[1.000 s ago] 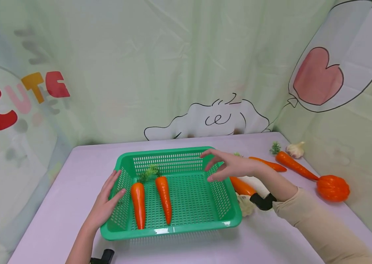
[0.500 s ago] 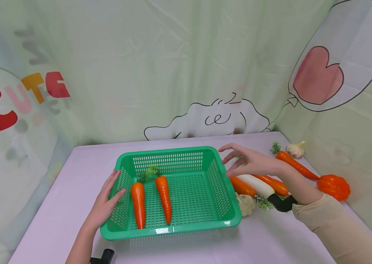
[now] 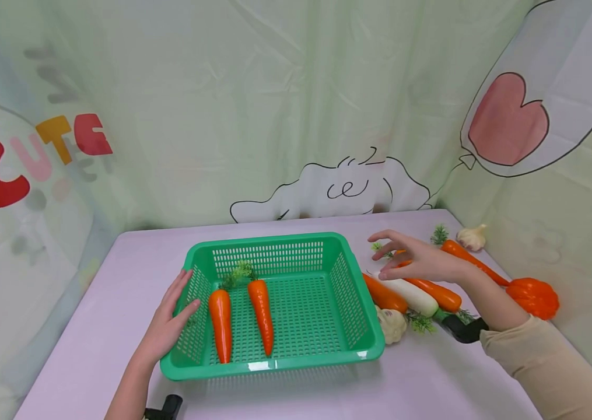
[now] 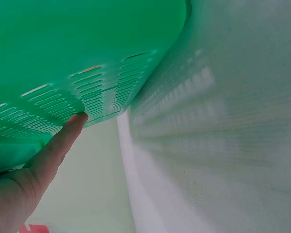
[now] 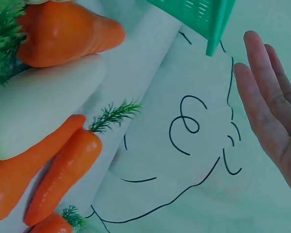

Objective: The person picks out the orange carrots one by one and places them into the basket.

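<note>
A green plastic basket (image 3: 306,364) stands on the table with two carrots, a left one (image 3: 220,326) and a right one (image 3: 261,315), lying in it. My left hand (image 3: 164,332) rests against the basket's left side with its fingers extended. In the left wrist view a fingertip touches the slotted wall (image 4: 94,92). My right hand (image 3: 421,259) hovers right of the basket, holding nothing, its fingers slightly bent. Below it lie a white radish (image 3: 411,296), a carrot (image 3: 434,291), another carrot (image 3: 385,294) partly behind the basket rim, and a pale cauliflower-like piece (image 3: 392,325).
Further right are a long carrot (image 3: 471,262), a garlic bulb (image 3: 472,237) and an orange pumpkin (image 3: 532,297) near the table's right edge. A printed curtain (image 3: 196,146) hangs behind the table (image 3: 112,309).
My right hand has moved right, from above the basket's right rim to over the vegetables beside it, uncovering the white radish. The left hand and basket have stayed in place.
</note>
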Motion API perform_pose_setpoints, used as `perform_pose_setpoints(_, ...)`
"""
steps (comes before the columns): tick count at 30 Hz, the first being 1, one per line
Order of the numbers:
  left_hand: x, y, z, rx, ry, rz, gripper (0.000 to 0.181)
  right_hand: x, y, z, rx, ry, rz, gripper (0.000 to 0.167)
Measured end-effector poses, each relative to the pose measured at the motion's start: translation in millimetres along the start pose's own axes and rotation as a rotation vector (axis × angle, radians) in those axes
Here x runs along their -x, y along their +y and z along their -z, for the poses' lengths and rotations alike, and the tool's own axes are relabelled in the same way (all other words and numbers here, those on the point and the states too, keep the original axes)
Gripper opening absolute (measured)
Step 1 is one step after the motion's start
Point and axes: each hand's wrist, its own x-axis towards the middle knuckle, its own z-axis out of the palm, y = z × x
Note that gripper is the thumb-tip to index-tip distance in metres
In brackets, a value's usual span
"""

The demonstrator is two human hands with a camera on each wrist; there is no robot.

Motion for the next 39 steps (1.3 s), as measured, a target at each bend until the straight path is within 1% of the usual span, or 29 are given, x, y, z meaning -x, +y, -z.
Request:
perform_pose_setpoints(5,-0.2,-0.3,0.1,0.002,0.001,-0.001,0.058,-0.3,10.0,0.4,0.008,0.018,0.007,0.06)
perform_pose_setpoints(9,-0.2,-0.1,0.7,-0.002,0.002,0.004,0.058,-1.9,20.8,-1.5,0.007,0.028,-0.019,0.062)
perform_pose_setpoints(12,-0.1,-0.8,1.1,-0.004,0.0,0.01,0.059,-2.1,30.1,-3.7,-0.013,0.023,-0.037,0.063)
perform_pose_setpoints(15,0.1,-1.7,1.4,-0.008,-0.003,0.013,0.059,-1.1,37.3,-5.5,-0.02,0.012,-0.037,0.063)
perform_pose_setpoints(24,0.3,0.7,1.0,0.006,0.002,-0.008,0.058,-0.7,53.9,-12.9,-0.032,0.014,-0.028,0.059)
perform_pose_setpoints(31,0.1,-0.2,0.6,0.011,0.001,-0.007,0.058,1.9,65.2,-18.2,-0.064,0.008,-0.074,0.061)
perform_pose_setpoints(35,-0.2,-0.7,0.7,0.012,-0.001,-0.005,0.058,2.5,72.7,-21.4,-0.061,-0.007,-0.094,0.064)
perform_pose_setpoints(39,-0.1,-0.6,0.2,0.019,0.001,-0.004,0.058,1.9,80.4,-23.7,-0.059,-0.003,-0.113,0.067)
